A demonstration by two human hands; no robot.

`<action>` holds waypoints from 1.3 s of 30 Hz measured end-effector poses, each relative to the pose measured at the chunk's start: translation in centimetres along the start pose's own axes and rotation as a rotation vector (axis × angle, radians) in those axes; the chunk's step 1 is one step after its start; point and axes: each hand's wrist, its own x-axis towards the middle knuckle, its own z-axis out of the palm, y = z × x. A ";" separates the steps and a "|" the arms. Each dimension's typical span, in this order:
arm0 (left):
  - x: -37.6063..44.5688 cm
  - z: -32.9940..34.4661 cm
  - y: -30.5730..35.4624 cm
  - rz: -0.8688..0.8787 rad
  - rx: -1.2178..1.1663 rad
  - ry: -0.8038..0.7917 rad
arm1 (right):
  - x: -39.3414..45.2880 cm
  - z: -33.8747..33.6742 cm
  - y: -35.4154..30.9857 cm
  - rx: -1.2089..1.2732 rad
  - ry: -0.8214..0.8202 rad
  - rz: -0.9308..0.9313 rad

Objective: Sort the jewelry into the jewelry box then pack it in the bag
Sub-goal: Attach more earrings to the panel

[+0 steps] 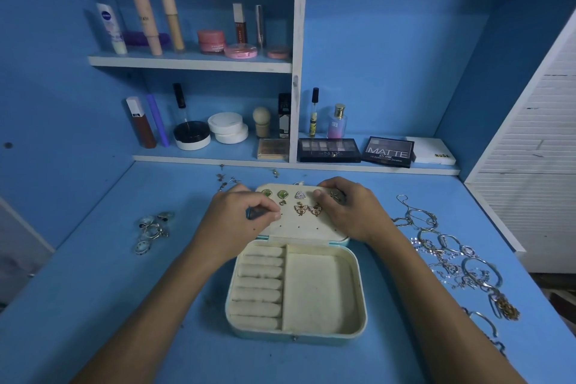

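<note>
An open cream jewelry box [355, 290] lies on the blue desk, its lid panel [299, 226] folded back and studded with earrings: two green ones [275, 194], a white heart, two butterflies [308, 209]. My left hand [240, 215] rests on the panel's left side, fingertips pinched on a small item I cannot make out. My right hand [349, 209] grips the panel's right edge, thumb on it. Ring rolls [258, 285] and the large compartment in the base hold nothing.
Several rings [152, 229] lie left of the box. Loose earrings [226, 181] sit behind it. A tangle of bracelets and necklaces [452, 259] spreads along the right. Shelves with cosmetics and eyeshadow palettes [328, 150] line the back. No bag is visible.
</note>
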 end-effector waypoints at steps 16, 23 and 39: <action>0.6 0.2 -0.2 0.085 0.046 -0.090 | 0.1 0.1 0.3 -0.001 -0.001 0.002; 0.6 0.3 -0.4 0.174 0.125 -0.112 | 0.2 0.1 0.3 -0.017 -0.004 -0.001; -3.4 1.1 5.5 -0.157 -0.001 0.022 | -0.4 -0.6 -1.0 -0.068 0.007 -0.046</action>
